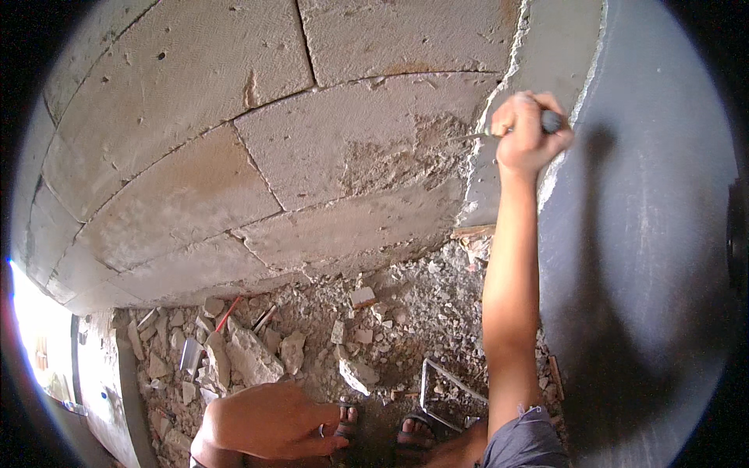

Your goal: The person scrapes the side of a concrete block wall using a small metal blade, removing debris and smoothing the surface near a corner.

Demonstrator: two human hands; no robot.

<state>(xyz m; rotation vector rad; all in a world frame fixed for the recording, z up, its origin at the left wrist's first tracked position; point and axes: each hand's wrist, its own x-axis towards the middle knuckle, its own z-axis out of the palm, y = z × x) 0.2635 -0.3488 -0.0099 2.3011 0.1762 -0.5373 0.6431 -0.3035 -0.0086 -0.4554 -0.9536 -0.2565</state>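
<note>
My right hand [530, 132] is wrapped round the dark, rounded handle [551, 121] of a scraper-like hand tool, and motion blurs it slightly. Its thin metal blade [473, 136] points left, at the ragged edge of a smooth grey plaster strip [555, 54]. Beside that edge, the pale block wall [351, 125] has a rough, crumbly patch [406, 156]. Low in the view, my left hand [269, 421] hangs loosely near my leg with a ring on one finger. Its fingers droop to the right, and nothing shows in them.
Broken chunks and gravel [253, 355] cover the floor below the wall, with a red stick [228, 313] among them. A bent pale metal frame [425, 386] lies near my sandalled feet [413, 433]. A smooth dark grey surface [647, 234] rises at the right. Bright light enters through an opening [43, 335] at the left.
</note>
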